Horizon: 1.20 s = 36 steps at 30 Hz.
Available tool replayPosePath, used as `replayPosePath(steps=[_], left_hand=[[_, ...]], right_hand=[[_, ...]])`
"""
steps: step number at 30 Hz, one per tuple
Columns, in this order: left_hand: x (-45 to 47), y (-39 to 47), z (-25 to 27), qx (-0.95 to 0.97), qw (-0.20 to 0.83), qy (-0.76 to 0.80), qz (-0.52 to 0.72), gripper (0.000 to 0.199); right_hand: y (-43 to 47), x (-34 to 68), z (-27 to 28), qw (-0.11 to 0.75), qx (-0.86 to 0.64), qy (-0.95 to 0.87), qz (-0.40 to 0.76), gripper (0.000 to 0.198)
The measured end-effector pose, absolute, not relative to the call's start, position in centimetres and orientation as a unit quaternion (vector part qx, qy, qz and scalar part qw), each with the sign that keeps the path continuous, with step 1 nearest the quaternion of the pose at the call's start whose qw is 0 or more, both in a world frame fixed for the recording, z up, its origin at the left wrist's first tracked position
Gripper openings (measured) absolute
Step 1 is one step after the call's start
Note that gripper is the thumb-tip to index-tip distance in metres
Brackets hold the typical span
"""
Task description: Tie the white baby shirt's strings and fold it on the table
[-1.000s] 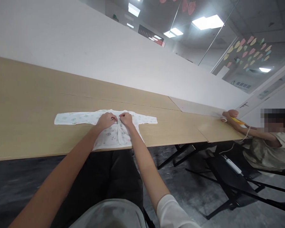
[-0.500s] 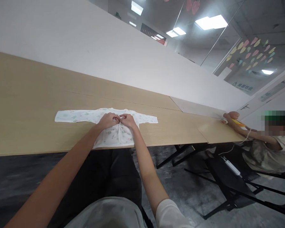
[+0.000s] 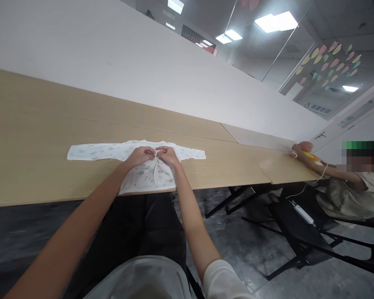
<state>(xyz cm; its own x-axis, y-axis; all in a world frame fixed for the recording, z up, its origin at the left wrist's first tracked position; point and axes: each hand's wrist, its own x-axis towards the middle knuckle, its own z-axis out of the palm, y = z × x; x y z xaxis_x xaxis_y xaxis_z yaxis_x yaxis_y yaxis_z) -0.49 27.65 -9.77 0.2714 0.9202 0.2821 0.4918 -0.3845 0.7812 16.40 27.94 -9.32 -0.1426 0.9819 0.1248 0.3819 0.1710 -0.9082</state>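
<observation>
A white baby shirt (image 3: 143,176) with small printed figures lies spread on the table, its front up and both sleeves stretched out sideways. Its lower hem reaches the table's front edge. My left hand (image 3: 141,156) is on the upper front, thumb and fingers pinching the cloth by the centre opening. Right beside it, my right hand (image 3: 168,156) pinches the other side of that opening. The fingertips of both hands nearly meet, and the small bit of fabric or fastening between them is too small to make out. Below the hands the front edges part in a curve.
The long wooden table (image 3: 34,124) runs along a white wall (image 3: 81,54). At far right another person (image 3: 352,182) handles a doll (image 3: 306,146) on the table. A black folding chair (image 3: 302,232) with a white power strip (image 3: 303,214) stands between us.
My fingertips have moved slightly apart at the shirt's opening, still pinching there. The view has shifted a little; the shirt lies as before.
</observation>
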Motion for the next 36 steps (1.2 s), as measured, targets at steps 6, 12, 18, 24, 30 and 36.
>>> replayPosePath(steps=[6, 12, 18, 24, 30, 36], left_hand=[[-0.5, 27.5, -9.6, 0.716, 0.332, 0.473, 0.392, 0.027], [-0.3, 27.0, -9.2, 0.697, 0.348, 0.473, 0.413, 0.032], [-0.1, 26.8, -9.1, 0.700, 0.330, 0.478, 0.416, 0.036], [-0.2, 26.9, -9.2, 0.720, 0.296, 0.479, 0.406, 0.035], [-0.4, 27.0, -9.3, 0.776, 0.205, 0.488, 0.344, 0.027], [-0.9, 27.1, -9.6, 0.797, 0.123, 0.508, 0.304, 0.030]], right_hand=[[27.4, 16.3, -8.8, 0.409, -0.522, -0.652, 0.368, 0.030], [26.9, 16.3, -8.3, 0.380, -0.504, -0.666, 0.398, 0.034], [27.0, 16.1, -8.5, 0.385, -0.509, -0.654, 0.406, 0.033], [27.3, 16.1, -8.6, 0.395, -0.534, -0.614, 0.427, 0.037], [27.5, 16.3, -9.0, 0.388, -0.555, -0.590, 0.440, 0.037], [27.7, 16.4, -9.2, 0.356, -0.587, -0.623, 0.375, 0.025]])
